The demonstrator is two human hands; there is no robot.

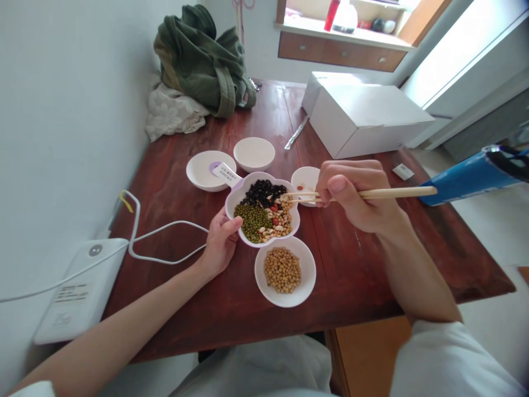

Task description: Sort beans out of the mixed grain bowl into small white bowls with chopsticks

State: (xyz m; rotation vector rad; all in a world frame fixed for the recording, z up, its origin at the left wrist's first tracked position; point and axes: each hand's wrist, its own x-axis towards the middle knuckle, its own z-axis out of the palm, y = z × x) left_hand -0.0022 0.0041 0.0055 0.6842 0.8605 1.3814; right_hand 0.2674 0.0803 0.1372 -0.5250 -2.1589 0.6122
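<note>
My left hand (pixel 223 240) grips the near-left rim of a scalloped white dish (pixel 294 190) with a handle, thumb over the edge. In it lie black beans (pixel 262 193), green mung beans (pixel 253 223) and a mix of yellow soybeans, pale pieces and a few red peanuts (pixel 275 221). My right hand (pixel 355 190) is closed around a pair of wooden chopsticks (pixel 397 192), whose tips reach into the dish at its right side. Whether the tips pinch anything is too small to tell. Just below the dish stands a white bowl (pixel 308 286) of soybeans (pixel 282 270).
Behind the dish stand two white bowls (pixel 202 176) (pixel 254 154); a third bowl (pixel 305 176), holding a small reddish piece, is partly behind my right hand. A white box (pixel 363 110), green bag (pixel 202 66), blue cylinder (pixel 471 173), white cable (pixel 165 226) and white device (pixel 80 292) surround them.
</note>
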